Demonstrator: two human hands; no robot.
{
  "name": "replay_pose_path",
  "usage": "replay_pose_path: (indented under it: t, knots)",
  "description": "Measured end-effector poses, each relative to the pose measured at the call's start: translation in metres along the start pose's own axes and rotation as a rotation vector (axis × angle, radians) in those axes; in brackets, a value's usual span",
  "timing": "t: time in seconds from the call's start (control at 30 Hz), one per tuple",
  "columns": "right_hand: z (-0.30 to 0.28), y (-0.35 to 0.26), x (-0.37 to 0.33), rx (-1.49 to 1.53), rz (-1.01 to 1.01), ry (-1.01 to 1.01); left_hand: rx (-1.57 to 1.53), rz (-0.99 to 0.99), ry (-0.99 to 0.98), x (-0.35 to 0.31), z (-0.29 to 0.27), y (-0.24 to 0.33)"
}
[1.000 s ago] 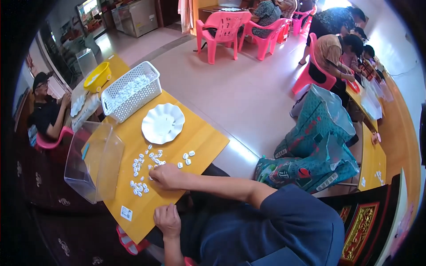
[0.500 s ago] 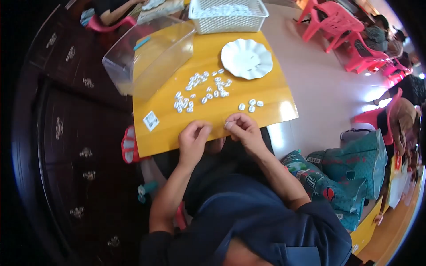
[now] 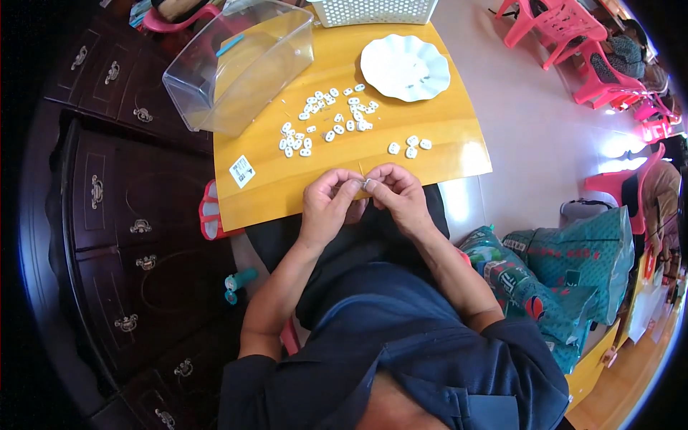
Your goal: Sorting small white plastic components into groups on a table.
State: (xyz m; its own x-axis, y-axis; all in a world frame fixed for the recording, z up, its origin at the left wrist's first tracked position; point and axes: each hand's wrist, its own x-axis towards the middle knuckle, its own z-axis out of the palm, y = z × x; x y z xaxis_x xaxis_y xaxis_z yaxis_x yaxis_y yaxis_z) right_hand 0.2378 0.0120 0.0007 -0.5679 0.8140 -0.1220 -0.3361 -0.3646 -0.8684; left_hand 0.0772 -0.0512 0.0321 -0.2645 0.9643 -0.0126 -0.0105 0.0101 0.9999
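Observation:
Above the front edge of the yellow table [image 3: 430,115], my two hands meet at their fingertips. My right hand [image 3: 403,202] pinches a small white piece [image 3: 367,183] between thumb and index finger. Thumb and fingers of my left hand [image 3: 328,209] are pressed together right beside it; whatever they grip is too small to make out. Beyond the hands lie many loose white oval pieces [image 3: 329,136] with two dark spots each. Several more white pieces [image 3: 411,152] form a small group to the right. A white plate with a wavy rim [image 3: 387,56] stands behind them, with small bits in it.
A clear plastic bin [image 3: 276,79] sits at the table's far left, near a blue stick [image 3: 230,45]. At the back is a white perforated basket [image 3: 376,13]. Dark drawers [image 3: 115,186] line the left. Green bags [image 3: 566,247] and pink chairs [image 3: 562,25] are at right.
My left hand has moved right and my fingertips now meet those of my right hand around the small piece. The view has tilted slightly, so the table sits higher.

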Motion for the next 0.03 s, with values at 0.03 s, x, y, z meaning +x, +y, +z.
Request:
replay_pose_path:
  t: [0.03]
  knots:
    - [-0.0004,-0.0006,-0.0006,0.013,0.002,-0.007,-0.002,0.017,0.013,-0.0001,-0.0002,-0.0019]
